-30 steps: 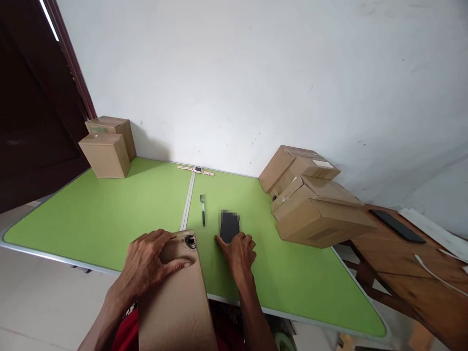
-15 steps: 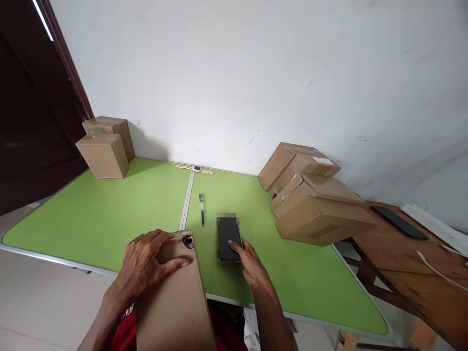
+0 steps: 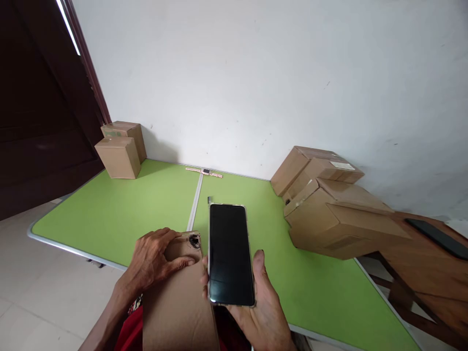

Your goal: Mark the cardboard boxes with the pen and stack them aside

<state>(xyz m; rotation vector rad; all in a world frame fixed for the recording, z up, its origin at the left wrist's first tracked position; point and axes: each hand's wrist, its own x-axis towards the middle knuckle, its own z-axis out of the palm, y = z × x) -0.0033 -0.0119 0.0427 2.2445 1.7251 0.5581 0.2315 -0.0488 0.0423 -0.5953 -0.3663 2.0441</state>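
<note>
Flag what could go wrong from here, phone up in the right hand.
1. The phone rests on the right hand, thumb on one edge; that light grip might let it slip onto the table.
2. The cardboard box overhangs the table's near edge, pinned only by the left hand; it could tip off.

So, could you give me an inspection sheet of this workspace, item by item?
Surface: green folding table, metal seam down its middle.
Job's things: dark-screened phone; cardboard box leaning on the near edge.
Clutter: two small boxes back left, box pile right, wristwatch by the wall.
Fingers: left hand clasps the cardboard box's top; right hand holds the phone up.
Cables: nothing seen.
Surroundings: white wall, dark door left, wooden bench right, tiled floor.
</note>
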